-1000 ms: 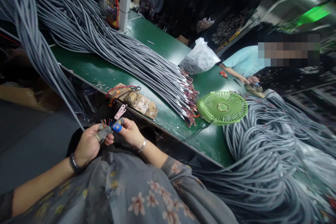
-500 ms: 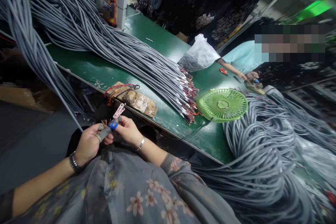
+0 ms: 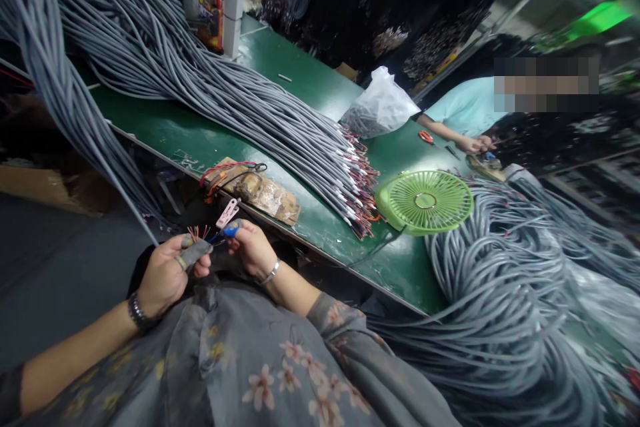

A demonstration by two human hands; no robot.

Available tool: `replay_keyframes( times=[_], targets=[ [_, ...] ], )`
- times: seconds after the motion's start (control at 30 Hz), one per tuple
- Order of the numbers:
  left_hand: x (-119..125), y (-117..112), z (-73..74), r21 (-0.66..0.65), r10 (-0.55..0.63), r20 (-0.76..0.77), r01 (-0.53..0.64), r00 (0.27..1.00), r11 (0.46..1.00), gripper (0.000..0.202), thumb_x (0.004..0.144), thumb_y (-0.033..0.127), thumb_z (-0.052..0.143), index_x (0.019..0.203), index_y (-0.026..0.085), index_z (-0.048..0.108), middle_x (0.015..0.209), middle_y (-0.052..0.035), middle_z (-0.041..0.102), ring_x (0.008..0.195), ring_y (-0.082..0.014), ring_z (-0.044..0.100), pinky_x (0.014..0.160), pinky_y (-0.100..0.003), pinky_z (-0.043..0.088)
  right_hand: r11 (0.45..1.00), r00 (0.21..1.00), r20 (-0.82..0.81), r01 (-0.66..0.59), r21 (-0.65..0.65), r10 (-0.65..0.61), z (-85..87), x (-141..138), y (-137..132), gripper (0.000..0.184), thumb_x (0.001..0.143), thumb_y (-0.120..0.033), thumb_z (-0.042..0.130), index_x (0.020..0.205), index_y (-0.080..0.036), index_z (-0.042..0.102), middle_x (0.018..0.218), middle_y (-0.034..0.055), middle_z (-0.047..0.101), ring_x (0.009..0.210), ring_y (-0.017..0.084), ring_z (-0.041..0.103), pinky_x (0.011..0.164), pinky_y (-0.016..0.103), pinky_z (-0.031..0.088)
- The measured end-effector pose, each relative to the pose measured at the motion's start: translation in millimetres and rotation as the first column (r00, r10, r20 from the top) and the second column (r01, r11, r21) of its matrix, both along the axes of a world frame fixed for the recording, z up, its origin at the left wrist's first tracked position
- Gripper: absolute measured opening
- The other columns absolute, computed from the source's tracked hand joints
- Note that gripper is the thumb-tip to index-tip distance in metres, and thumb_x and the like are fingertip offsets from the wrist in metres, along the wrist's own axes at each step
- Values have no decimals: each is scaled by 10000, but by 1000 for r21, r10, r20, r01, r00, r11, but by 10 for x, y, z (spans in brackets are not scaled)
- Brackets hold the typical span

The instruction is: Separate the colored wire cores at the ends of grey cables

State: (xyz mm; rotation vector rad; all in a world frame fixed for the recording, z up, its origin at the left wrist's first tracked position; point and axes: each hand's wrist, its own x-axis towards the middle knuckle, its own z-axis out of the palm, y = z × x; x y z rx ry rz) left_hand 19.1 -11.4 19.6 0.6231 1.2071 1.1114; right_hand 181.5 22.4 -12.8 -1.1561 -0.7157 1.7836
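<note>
My left hand (image 3: 167,270) is closed around the end of a grey cable (image 3: 133,203), with a grey cover on its thumb. Thin coloured wires (image 3: 198,233), orange, red and green among them, fan out above that thumb. A short way to the right, my right hand (image 3: 254,250) pinches a thin dark-blue wire (image 3: 214,238) that stretches between the two hands. Blue wrapping (image 3: 231,229) covers its thumb tip. Just beyond the right fingers is a pink clip (image 3: 228,213) at the table edge. The fingertips partly hide the wire ends.
Many grey cables (image 3: 240,107) lie across the green table (image 3: 310,73), their stripped ends by a green fan (image 3: 425,201). A taped cardboard block (image 3: 265,193) sits at the near edge. Coiled cables (image 3: 500,280) fill the right. A co-worker (image 3: 465,107) works across the table.
My right hand has moved slightly right, away from the left hand, and a thin wire now shows between them. The co-worker's hands have shifted a little.
</note>
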Motion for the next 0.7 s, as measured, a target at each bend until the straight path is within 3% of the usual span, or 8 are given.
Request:
replay_keyframes(
  times=[0.07, 0.17, 0.27, 0.37, 0.47, 0.57, 0.7],
  targets=[
    [-9, 5, 22, -5, -13, 10, 13, 1000, 1000, 324, 439, 353, 974, 574, 198, 723, 471, -1, 688, 390, -129, 593, 403, -223, 487, 999, 999, -38, 32, -33, -34, 12, 47, 50, 449, 675, -536, 909, 698, -218, 594, 574, -68, 554, 507, 76, 396, 510, 224, 397],
    [2, 16, 61, 3, -69, 32, 68, 997, 998, 361, 437, 381, 1004, 568, 192, 726, 466, 0, 666, 393, -120, 572, 393, -217, 467, 996, 995, -86, -62, -59, 57, 47, 77, 122, 509, 800, -680, 834, 790, -201, 661, 663, -27, 635, 549, 91, 475, 535, 225, 442],
    [27, 39, 96, 19, -142, 54, 141, 988, 990, 396, 445, 420, 1024, 560, 189, 724, 462, 1, 652, 385, -114, 549, 380, -217, 450, 988, 984, -94, -149, 45, 153, 53, 46, 160, 599, 749, -760, 857, 843, -190, 698, 702, -16, 658, 571, 96, 495, 564, 238, 454],
    [44, 77, 120, 23, -173, 69, 171, 983, 985, 417, 442, 441, 1034, 550, 188, 720, 450, 2, 639, 373, -108, 533, 376, -216, 432, 981, 998, 28, -56, 187, 52, 9, -1, 157, 639, 679, -793, 886, 775, -198, 673, 641, -34, 608, 567, 99, 474, 576, 252, 417],
    [48, 117, 129, 31, -176, 82, 174, 981, 984, 419, 448, 442, 1036, 546, 188, 717, 440, 4, 631, 363, -103, 513, 374, -216, 408, 968, 988, 130, 51, 246, -86, -38, -32, 154, 670, 728, -861, 801, 719, -211, 639, 613, -33, 572, 578, 116, 481, 594, 273, 418],
    [47, 142, 121, 27, -165, 84, 163, 983, 986, 405, 444, 418, 1034, 550, 184, 721, 438, 3, 633, 360, -98, 505, 377, -213, 395, 985, 999, 35, 15, 172, -21, -40, -59, 182, 670, 807, -876, 728, 793, -209, 675, 669, -15, 598, 616, 134, 516, 613, 280, 459],
    [47, 147, 92, 22, -158, 85, 157, 984, 987, 390, 452, 403, 1026, 572, 184, 726, 448, 3, 642, 376, -106, 522, 379, -208, 387, 999, 991, -133, -7, 48, 14, 16, -108, 231, 599, 852, -795, 769, 840, -199, 706, 761, 16, 664, 672, 140, 565, 625, 260, 496]
  ],
)
